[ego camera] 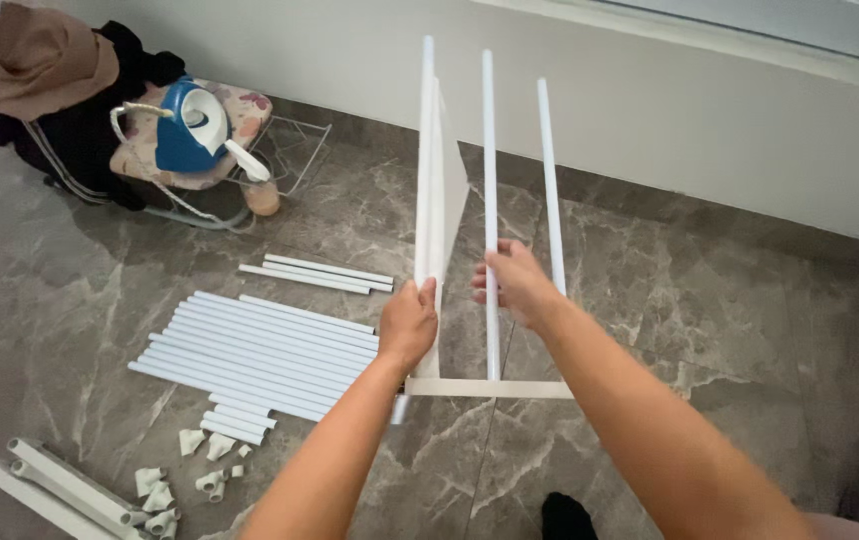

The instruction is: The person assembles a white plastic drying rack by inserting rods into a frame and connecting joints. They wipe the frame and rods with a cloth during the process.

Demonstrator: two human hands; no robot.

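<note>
Where the view begins at far left, a brown hat (38,55) sits on a heap of dark clothes (80,130), and just beside it a blue and white iron (190,125) rests on a small floral ironing board (240,110) set low on the marble floor (710,300). Below these, at bottom left, lie thicker white pipes (50,485) and a scatter of small white connectors (175,480), kept together in a loose pile. Further right, a long row of white tubes (260,355) lies side by side on the floor, with a few short tubes (235,420) at its near end and three more tubes (318,273) apart above it; the sorting by length looks deliberate, so that each kind is easy to pick. At centre, a white frame (490,388) stands upright on the floor: a flat base bar with three rods rising from it towards the wall (650,110). The left hand (408,325) has its fingers clenched round the left rod (428,160), low down, which seems to steady the frame against tipping. The right hand (515,283) has its fingers wrapped round the middle rod (490,140) at about the same height, sharing the load. The right rod (550,180) stands free, untouched. Both forearms reach in from the lower edge, and a dark foot (567,518) shows at bottom centre, near the base bar.
</note>
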